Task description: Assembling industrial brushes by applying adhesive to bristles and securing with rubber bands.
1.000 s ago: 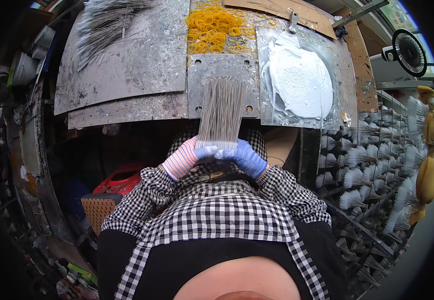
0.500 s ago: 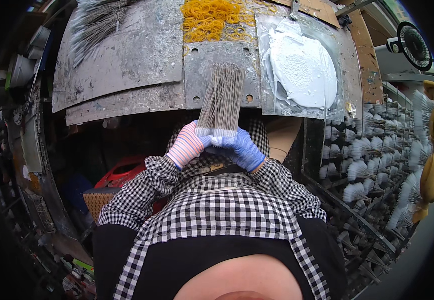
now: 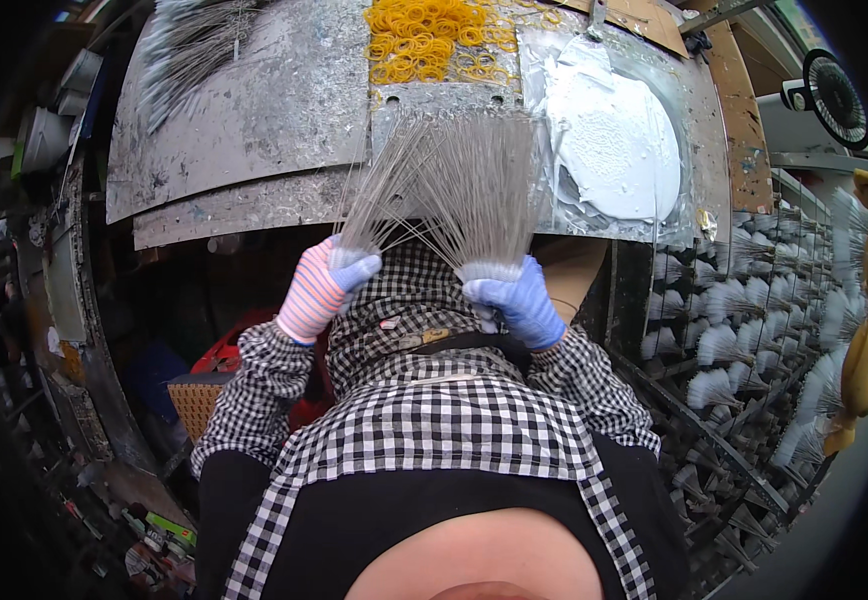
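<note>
My left hand, in a pink-and-blue striped glove, is closed around the pale tufted end of a smaller bundle of thin grey wires. In a blue glove, my right hand grips the whitish end of a larger bundle of wires. Both bundles point away from me and fan out over the table's front edge. Some of their wires cross each other in the middle. The pale ends are partly hidden by my fingers.
Yellow rubber bands lie heaped at the table's back. White paste is spread on the right. More wire bundles lie at the far left. A rack of white-tipped bundles stands at right, below a small fan.
The single wire bundle held in both hands has been parted in two. My left hand has moved left with the smaller share, my right hand right with the larger one.
</note>
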The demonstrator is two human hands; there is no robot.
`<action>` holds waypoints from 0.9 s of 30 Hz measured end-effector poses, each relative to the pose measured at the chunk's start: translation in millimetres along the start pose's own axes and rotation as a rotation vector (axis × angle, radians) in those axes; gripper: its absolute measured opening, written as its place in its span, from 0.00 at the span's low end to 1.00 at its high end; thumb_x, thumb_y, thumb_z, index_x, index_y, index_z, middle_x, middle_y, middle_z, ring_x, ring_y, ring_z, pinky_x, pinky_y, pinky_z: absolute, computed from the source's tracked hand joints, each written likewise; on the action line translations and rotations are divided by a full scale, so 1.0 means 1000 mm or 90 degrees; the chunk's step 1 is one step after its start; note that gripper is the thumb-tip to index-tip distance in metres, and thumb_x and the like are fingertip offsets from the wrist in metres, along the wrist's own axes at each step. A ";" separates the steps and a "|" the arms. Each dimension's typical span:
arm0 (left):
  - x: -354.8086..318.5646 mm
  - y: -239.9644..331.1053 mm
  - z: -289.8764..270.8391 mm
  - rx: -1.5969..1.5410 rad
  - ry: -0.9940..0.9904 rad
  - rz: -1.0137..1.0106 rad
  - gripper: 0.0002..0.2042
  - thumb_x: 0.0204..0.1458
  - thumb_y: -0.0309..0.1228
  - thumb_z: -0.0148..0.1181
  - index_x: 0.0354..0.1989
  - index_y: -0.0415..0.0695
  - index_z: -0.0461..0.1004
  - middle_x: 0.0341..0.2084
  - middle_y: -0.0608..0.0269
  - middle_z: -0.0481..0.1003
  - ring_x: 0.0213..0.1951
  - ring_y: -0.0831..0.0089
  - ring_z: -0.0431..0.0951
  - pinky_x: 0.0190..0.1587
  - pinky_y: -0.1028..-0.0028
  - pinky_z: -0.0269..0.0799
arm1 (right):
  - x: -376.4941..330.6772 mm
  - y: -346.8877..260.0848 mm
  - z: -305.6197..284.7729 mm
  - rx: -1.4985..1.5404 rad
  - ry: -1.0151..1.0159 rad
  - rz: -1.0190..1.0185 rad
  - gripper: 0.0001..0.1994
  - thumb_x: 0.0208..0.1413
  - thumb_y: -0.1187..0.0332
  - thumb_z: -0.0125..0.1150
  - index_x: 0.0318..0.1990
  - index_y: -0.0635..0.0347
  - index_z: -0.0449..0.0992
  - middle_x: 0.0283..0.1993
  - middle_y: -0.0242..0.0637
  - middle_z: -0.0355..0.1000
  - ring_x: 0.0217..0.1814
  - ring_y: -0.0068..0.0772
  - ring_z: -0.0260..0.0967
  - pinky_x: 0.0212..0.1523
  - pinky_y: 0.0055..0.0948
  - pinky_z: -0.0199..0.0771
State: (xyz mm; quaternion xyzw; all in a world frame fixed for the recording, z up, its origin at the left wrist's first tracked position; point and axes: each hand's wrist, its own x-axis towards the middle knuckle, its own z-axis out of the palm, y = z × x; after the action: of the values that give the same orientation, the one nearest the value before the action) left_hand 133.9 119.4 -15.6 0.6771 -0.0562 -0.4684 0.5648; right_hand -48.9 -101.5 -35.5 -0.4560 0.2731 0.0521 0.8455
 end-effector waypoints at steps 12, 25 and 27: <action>0.031 -0.067 0.060 -0.185 0.134 0.115 0.11 0.55 0.36 0.70 0.34 0.41 0.79 0.23 0.70 0.78 0.26 0.79 0.76 0.31 0.72 0.72 | 0.030 0.011 0.048 -0.353 -0.041 -0.402 0.18 0.60 0.64 0.52 0.19 0.60 0.65 0.14 0.29 0.55 0.16 0.22 0.54 0.21 0.30 0.51; -0.016 -0.046 -0.035 -0.174 0.222 0.369 0.07 0.53 0.30 0.70 0.34 0.42 0.79 0.22 0.76 0.76 0.27 0.88 0.72 0.29 0.76 0.70 | 0.058 -0.017 0.002 -0.468 -0.176 -0.425 0.17 0.65 0.57 0.57 0.33 0.63 0.72 0.21 0.29 0.60 0.14 0.19 0.53 0.16 0.22 0.56; -0.013 -0.048 0.019 -0.193 0.173 0.221 0.08 0.54 0.31 0.71 0.38 0.44 0.80 0.20 0.77 0.75 0.23 0.88 0.72 0.26 0.77 0.68 | 0.066 -0.011 0.036 -0.374 -0.122 -0.434 0.17 0.66 0.58 0.56 0.37 0.66 0.74 0.22 0.30 0.62 0.14 0.18 0.53 0.18 0.21 0.57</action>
State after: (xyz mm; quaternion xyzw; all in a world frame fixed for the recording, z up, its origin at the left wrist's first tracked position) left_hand 91.4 130.5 -45.7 0.6218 -0.0245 -0.2722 0.7339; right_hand 25.2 -90.1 -45.1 -0.7333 0.0014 -0.1121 0.6707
